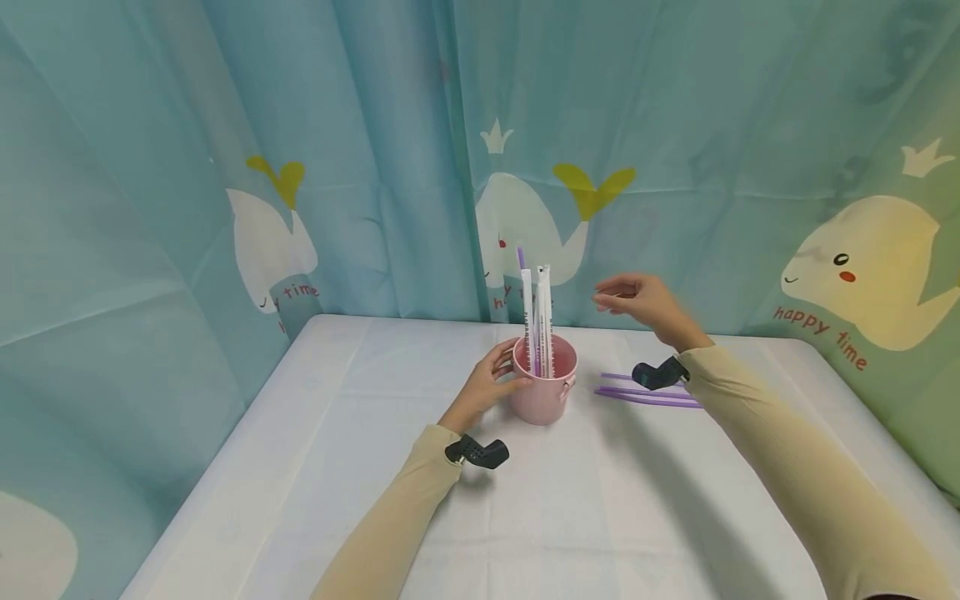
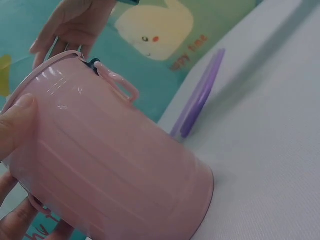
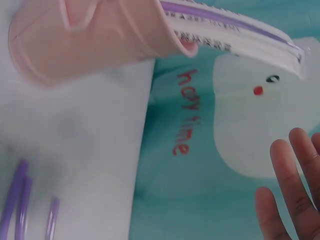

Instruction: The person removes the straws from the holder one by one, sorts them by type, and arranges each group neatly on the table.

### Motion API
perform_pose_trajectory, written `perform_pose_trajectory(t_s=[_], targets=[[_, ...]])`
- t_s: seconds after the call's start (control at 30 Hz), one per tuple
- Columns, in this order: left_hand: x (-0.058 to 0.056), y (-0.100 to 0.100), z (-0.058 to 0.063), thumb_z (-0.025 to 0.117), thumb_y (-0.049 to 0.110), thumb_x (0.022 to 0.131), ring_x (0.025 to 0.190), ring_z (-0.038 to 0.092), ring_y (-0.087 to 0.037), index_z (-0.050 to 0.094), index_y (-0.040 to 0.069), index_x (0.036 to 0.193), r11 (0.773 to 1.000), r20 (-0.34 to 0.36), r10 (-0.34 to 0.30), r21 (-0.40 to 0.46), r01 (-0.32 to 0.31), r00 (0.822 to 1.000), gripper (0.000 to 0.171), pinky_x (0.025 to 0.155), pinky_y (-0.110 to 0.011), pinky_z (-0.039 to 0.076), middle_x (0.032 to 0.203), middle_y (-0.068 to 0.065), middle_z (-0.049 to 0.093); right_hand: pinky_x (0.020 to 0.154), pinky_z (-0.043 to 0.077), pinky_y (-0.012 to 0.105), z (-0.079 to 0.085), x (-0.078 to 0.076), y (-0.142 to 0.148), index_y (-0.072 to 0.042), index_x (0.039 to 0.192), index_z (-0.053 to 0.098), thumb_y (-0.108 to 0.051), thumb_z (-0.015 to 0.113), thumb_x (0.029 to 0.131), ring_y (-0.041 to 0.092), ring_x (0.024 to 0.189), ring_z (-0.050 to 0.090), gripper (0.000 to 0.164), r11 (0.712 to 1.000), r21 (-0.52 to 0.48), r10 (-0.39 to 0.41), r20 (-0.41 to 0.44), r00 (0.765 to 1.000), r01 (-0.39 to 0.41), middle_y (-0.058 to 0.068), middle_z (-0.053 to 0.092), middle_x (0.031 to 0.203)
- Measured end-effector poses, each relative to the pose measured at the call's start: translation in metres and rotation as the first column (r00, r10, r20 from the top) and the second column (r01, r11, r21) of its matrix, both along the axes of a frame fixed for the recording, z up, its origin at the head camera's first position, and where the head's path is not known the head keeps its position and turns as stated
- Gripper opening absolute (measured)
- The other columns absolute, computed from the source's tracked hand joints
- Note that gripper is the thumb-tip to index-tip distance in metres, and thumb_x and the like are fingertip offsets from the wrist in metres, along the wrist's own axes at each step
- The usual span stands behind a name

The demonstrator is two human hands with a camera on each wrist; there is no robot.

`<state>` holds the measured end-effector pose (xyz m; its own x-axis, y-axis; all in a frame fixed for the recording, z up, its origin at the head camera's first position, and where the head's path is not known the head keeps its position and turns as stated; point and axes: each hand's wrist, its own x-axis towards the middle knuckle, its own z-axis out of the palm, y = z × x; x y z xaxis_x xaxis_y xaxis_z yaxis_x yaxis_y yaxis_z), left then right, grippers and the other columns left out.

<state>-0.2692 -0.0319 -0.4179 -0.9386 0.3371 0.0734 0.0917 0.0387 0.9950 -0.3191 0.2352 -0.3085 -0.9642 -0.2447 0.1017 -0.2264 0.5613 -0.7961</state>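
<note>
A small pink bucket point(image 1: 542, 407) with side handles stands upright on the table. My left hand point(image 1: 483, 390) grips its left side, thumb at the front and fingers around the far side. Inside it lean several paper-wrapped straws point(image 1: 546, 325) and a purple straw point(image 1: 521, 260), whose lower ends the bucket hides. To the right of the bucket, my right hand point(image 1: 643, 300) is raised in the air, holding nothing. Its fingers look loosely extended in the right wrist view. Several purple straws point(image 1: 637, 399) lie on the table below that hand, partly covered by the forearm.
A white cloth covers the table point(image 1: 360, 467). Behind it hangs a blue-green curtain point(image 1: 390, 167) printed with whales, close to the table's far edge. Each wrist wears a dark camera mount point(image 1: 477, 451).
</note>
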Motion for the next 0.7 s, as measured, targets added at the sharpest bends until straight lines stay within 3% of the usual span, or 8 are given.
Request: perform_pose_trajectory(t_s=[0.17,0.37,0.5,0.63,0.7], targets=[[0.001,0.0,0.0,0.067,0.009,0.086,0.134,0.041,-0.032,0.033,0.013,0.146,1.0,-0.001,0.015,-0.018,-0.015,1.0,0.069,0.115,-0.043,0.034,0.149,-0.013,0.039,0.079,0.055,0.019,-0.009,-0.004,-0.015,0.001,0.12,0.059,-0.033,0.065,0.088,-0.002,0.082,0.065,0.047,0.999,-0.006,0.042,0.015,0.999,-0.042,0.02,0.065,0.115],[0.0,0.0,0.0,0.068,0.011,0.085,0.135,0.041,-0.031,0.034,0.016,0.145,0.999,0.009,0.02,-0.03,-0.02,1.0,0.07,0.114,-0.043,0.035,0.149,-0.01,0.04,0.09,0.056,0.04,-0.021,-0.008,-0.028,0.001,0.119,0.058,-0.029,0.065,0.088,0.002,0.083,0.065,0.044,0.997,-0.028,0.079,0.05,0.996,-0.078,0.023,0.064,0.117],[0.0,0.0,-0.002,0.069,0.013,0.085,0.135,0.041,-0.032,0.033,0.016,0.146,0.999,0.016,0.017,-0.031,-0.017,1.0,0.07,0.114,-0.044,0.035,0.149,-0.011,0.04,0.092,0.054,0.048,-0.029,-0.011,-0.034,0.001,0.119,0.059,-0.026,0.066,0.088,0.012,0.086,0.068,0.042,0.995,-0.035,0.095,0.068,0.993,-0.093,0.024,0.064,0.115],[-0.001,-0.001,-0.002,0.068,0.011,0.086,0.136,0.039,-0.033,0.032,0.015,0.146,1.0,0.02,0.004,-0.009,-0.004,1.0,0.07,0.115,-0.045,0.033,0.149,-0.013,0.038,0.089,0.056,0.045,-0.037,-0.012,-0.04,0.002,0.118,0.06,-0.024,0.066,0.088,0.026,0.094,0.068,0.041,0.994,-0.025,0.107,0.072,0.992,-0.105,0.024,0.065,0.114],[0.002,-0.001,0.003,0.066,0.008,0.086,0.136,0.038,-0.035,0.03,0.012,0.147,1.0,0.026,-0.009,-0.001,0.009,1.0,0.07,0.115,-0.047,0.032,0.15,-0.015,0.037,0.089,0.056,0.045,-0.039,-0.011,-0.043,0.002,0.117,0.061,-0.024,0.066,0.088,0.03,0.099,0.066,0.04,0.994,-0.021,0.11,0.073,0.991,-0.108,0.023,0.066,0.113]])
